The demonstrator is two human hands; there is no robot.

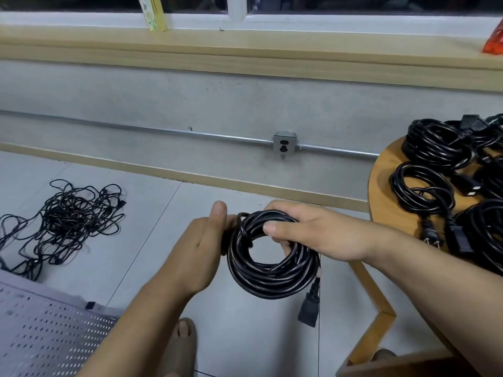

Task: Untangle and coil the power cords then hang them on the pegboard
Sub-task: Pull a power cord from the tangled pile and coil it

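Black cord coil (272, 278) upright, plug (309, 311) down

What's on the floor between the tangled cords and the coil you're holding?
Head view: only bare grey floor with one tile seam between the tangled cords and the coil, which the left hand grips.

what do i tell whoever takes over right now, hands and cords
Right hand grips the top of a black coil; left hand is against its left edge, fingers hidden. The coil's plug hangs below.
Done: several coiled cords lie on the round table at right.
To do: untangle and coil the tangled pile on the floor at left; no cord in view hangs on the pegboard, which lies at lower left.
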